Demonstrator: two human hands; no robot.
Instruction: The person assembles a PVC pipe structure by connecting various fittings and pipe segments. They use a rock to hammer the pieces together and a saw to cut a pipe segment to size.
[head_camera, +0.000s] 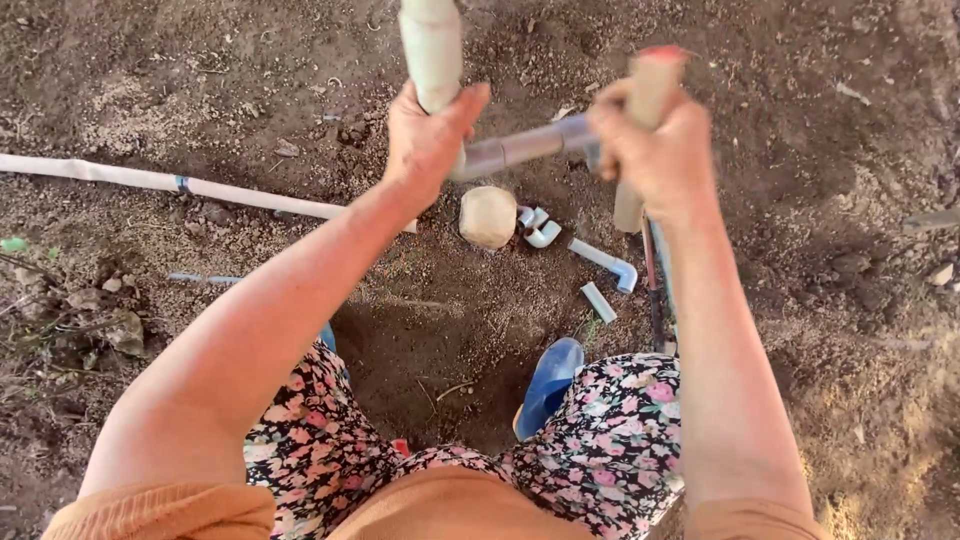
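Observation:
My left hand (425, 135) grips an upright pale pipe (432, 45) near the top of the view. A second upright pipe with a red-tipped end (655, 80) is in the grip of my right hand (660, 150). A short grey pipe (530, 145) runs crosswise between the two uprights, joining them near my hands. Below it on the soil lie a round tan stone (488, 216), white pipe elbows (538, 228), a grey elbow piece (607, 262) and a short pipe offcut (598, 302).
A long pale pipe (160, 182) lies across the dirt at the left. A blue shoe (550, 385) and floral trousers (330, 440) show below. Dry leaves and stones (100, 320) sit at the left. Thin rods (655, 290) lie beside my right arm.

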